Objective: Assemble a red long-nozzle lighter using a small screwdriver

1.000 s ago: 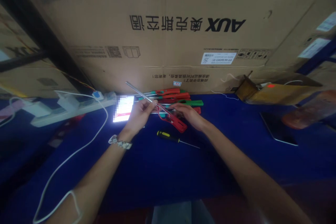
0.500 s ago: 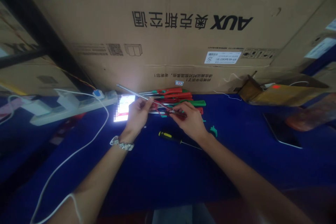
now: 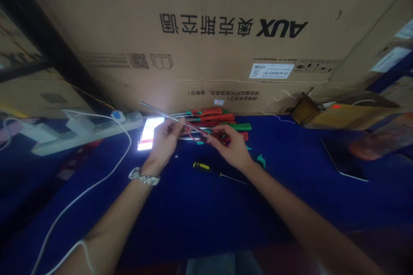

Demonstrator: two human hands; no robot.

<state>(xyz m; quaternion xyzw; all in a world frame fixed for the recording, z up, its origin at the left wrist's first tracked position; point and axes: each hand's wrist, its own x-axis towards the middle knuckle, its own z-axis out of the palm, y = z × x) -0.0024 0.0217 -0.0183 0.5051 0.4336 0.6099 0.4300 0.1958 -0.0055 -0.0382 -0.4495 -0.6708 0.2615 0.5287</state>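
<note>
- While one piece needs both hands, the left hand does the steadying: thumb and fingers pinched shut round a metal tube, probably to stop it rolling.
- Right hand is curled in close, fingertips together at the tube's near end. Looks like a pinch on the wired bit, but it's dim and the fingers block it, so don't quote me.
- Tube's held slantwise over the front of the pile, far tip toward the cardboard box. Guessing that angle brings the thin red wires, bunched between the hands, within reach.
- Red-handled lighters and a green handle lie side by side against the box, likely to leave elbow room.
- Screwdriver sits loose just this side of the hands, handy for either.
- Small green part lies right by the right wrist, easy to knock imo.
- Lit phone is beside the left hand, screen up, maybe for glancing at.
</note>
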